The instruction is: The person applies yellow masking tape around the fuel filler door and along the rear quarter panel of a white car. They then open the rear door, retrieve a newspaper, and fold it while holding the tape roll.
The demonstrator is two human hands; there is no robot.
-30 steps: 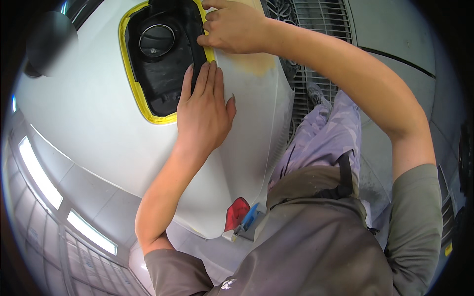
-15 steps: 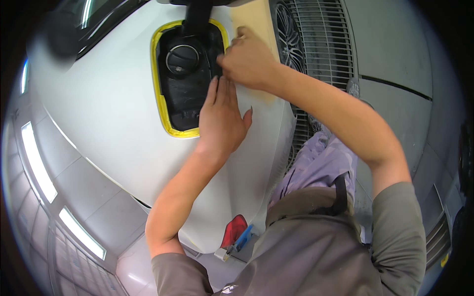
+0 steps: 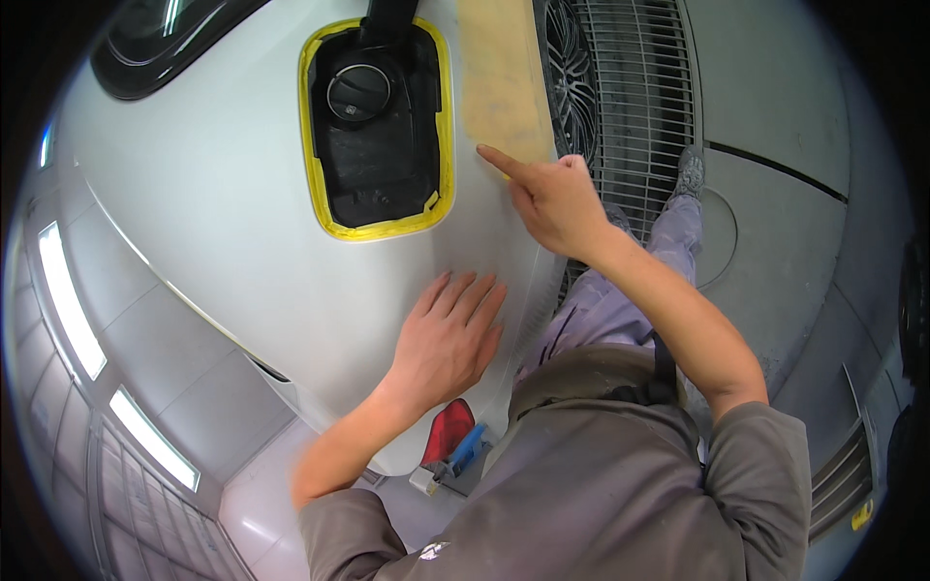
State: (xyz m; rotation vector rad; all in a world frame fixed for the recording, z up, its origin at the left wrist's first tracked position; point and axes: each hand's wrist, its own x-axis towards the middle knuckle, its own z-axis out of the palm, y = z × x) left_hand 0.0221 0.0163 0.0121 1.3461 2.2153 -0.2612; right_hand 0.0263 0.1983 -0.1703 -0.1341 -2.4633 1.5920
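A white car panel (image 3: 223, 184) holds a black fuel filler recess (image 3: 373, 174) with a round black fuel cap (image 3: 358, 93). Yellow masking tape (image 3: 310, 160) lines the rim of the recess. My left hand (image 3: 441, 334) is spread flat, palm down, over the panel below the recess, holding nothing. To the right of the recess is my right hand (image 3: 557, 198), its index finger stretched out toward the lower edge of a tan patch (image 3: 499, 77) on the panel. Its other fingers are curled. A small yellow bit shows beside that index finger; I cannot make out whether it is held.
A wheel (image 3: 570, 82) stands right of the tan patch, beside a metal floor grating (image 3: 644, 107). A red tail light (image 3: 448, 433) and a blue-handled thing (image 3: 469, 448) are near my body. Dark window glass (image 3: 160, 44) is at the upper left.
Both hands have left the right rim of the recess. My left hand has moved down and spread out; my right has moved right and down, its index finger now extended.
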